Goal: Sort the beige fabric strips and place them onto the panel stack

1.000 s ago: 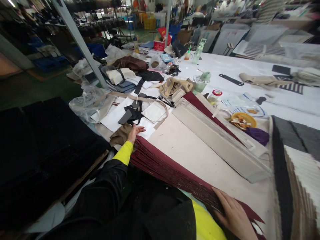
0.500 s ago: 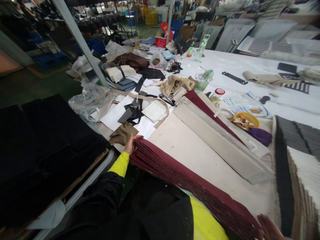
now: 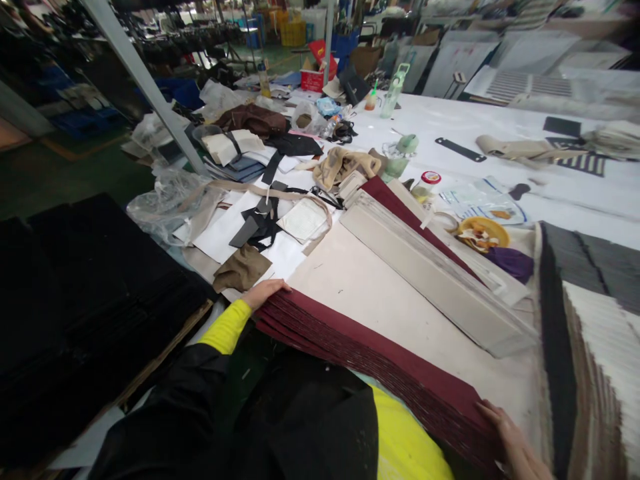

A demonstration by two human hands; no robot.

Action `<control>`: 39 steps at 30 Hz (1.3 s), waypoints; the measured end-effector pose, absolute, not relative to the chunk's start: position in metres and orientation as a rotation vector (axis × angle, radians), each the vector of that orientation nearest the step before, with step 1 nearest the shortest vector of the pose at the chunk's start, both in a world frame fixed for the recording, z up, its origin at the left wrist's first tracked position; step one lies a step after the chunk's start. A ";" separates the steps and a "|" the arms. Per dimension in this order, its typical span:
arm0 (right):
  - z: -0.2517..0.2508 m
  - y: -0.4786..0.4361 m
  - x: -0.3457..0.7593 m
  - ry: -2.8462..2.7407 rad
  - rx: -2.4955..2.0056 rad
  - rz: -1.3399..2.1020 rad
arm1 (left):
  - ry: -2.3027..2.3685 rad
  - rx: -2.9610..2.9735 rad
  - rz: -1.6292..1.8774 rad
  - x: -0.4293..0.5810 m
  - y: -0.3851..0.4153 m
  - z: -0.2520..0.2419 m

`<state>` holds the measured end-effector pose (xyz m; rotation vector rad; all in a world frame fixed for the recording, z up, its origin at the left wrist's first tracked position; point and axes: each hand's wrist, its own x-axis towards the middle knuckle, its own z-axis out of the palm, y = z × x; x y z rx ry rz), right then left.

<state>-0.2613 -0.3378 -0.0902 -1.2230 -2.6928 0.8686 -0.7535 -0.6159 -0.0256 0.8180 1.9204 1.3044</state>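
Observation:
A long fanned stack of dark red sheets (image 3: 370,363) lies along the near edge of the work table, partly under a big beige sheet (image 3: 380,300). My left hand (image 3: 264,292) grips the stack's far left end, fingers curled over its edge. My right hand (image 3: 515,443) holds the stack's near right end at the bottom of the view, fingers pressed on the sheets. My sleeves are black with yellow cuffs.
A long grey stack (image 3: 430,267) lies diagonally beyond the beige sheet. Fanned grey and white sheets (image 3: 595,347) sit at right. Fabric scraps, black straps (image 3: 260,223), plastic bags, bottles (image 3: 393,93) and a yellow dish (image 3: 483,233) clutter the table. Black sheets (image 3: 85,287) are piled at left.
My left hand went from lying open near the brown cloth to gripping the red stack's left end. My right hand slid along the stack toward its right end.

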 end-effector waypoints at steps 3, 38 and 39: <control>-0.079 -0.341 -0.270 -2.990 -0.875 0.578 | 1.931 1.341 0.780 -0.742 -0.617 0.004; -0.037 -0.305 -0.324 -2.642 -1.165 0.602 | 2.208 2.052 -0.182 -0.745 -0.493 -0.013; -0.038 -0.299 -0.314 -2.530 -1.330 0.652 | 2.210 2.049 -0.194 -0.746 -0.491 -0.013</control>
